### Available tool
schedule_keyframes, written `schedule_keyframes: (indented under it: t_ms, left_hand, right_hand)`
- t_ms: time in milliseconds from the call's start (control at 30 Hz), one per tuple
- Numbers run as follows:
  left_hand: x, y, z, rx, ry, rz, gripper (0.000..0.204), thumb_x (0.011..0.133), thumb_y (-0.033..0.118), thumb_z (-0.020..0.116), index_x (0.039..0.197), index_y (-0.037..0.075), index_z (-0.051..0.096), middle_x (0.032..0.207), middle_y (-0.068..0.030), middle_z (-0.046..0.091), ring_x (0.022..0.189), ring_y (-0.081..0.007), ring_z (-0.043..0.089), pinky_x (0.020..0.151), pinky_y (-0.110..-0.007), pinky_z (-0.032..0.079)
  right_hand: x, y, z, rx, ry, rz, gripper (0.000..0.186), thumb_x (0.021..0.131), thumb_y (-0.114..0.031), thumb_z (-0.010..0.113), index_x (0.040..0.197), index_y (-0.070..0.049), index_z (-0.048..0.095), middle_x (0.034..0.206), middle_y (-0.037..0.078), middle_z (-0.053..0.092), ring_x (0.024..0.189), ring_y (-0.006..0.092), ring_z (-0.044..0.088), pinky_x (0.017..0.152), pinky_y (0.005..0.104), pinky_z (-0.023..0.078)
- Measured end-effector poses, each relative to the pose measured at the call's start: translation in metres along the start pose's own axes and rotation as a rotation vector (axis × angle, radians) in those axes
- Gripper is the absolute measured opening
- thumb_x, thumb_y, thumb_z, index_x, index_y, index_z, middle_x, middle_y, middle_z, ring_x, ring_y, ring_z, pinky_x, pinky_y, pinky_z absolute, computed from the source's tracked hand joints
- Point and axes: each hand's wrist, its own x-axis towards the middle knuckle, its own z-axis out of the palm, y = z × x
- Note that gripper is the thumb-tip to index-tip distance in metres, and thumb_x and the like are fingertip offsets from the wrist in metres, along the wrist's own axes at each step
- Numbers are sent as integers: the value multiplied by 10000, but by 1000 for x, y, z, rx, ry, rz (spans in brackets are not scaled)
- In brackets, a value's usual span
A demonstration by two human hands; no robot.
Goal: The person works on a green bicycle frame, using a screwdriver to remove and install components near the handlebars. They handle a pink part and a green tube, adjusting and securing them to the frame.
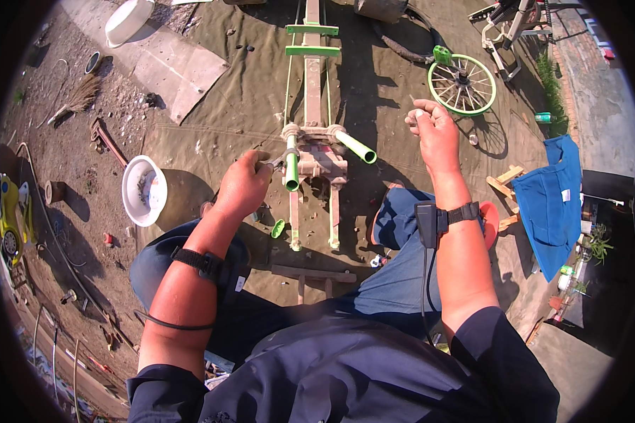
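Observation:
A frame with a long, dusty metal beam point(312, 95) lies ahead of me, crossed by two flat green bars point(312, 51). At its near end, two open green tubes stick out: a left tube point(292, 169) and a right tube point(358, 148). Close beside the left tube, my left hand point(245, 182) is closed on a small grey metal piece whose end reaches the tube; its kind cannot be made out. My right hand point(437, 130) is raised right of the frame, fingertips pinched together. Whatever it pinches, if anything, is too small to name.
White basins stand left point(125, 192) and far left point(113, 28). A hand broom point(81, 99) and a pipe wrench point(108, 142) lie on the ground. At right are a green-rimmed wheel point(493, 92) and a blue cloth seat point(552, 204). A wooden stool point(314, 273) sits between my legs.

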Motion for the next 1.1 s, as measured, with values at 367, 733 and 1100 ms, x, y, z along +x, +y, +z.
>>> schedule_keyframes:
  t_ms: [367,733,1100]
  left_hand:
    - [-4,6,-4,59,37,60,346,892,200,619,1166,-11,630,976,-201,714,941,-345,691,839,-404,520]
    - [-5,5,-5,84,40,54,351,883,199,627,1167,-7,628,1005,-196,716,964,-340,691,856,-401,521]
    - [-4,4,-4,130,39,32,368,881,224,631,1180,8,625,1035,-181,717,999,-343,681,879,-411,515]
  right_hand:
    - [1,4,-2,-236,-69,-125,151,951,-80,575,1065,-27,659,867,36,679,830,70,623,767,234,483]
    - [2,6,-4,-362,-170,-9,141,957,-107,599,1053,-24,659,758,4,625,745,87,625,746,240,488]
    - [-1,5,6,-91,-122,5,225,978,-193,572,993,9,672,805,59,671,715,120,656,701,272,512]
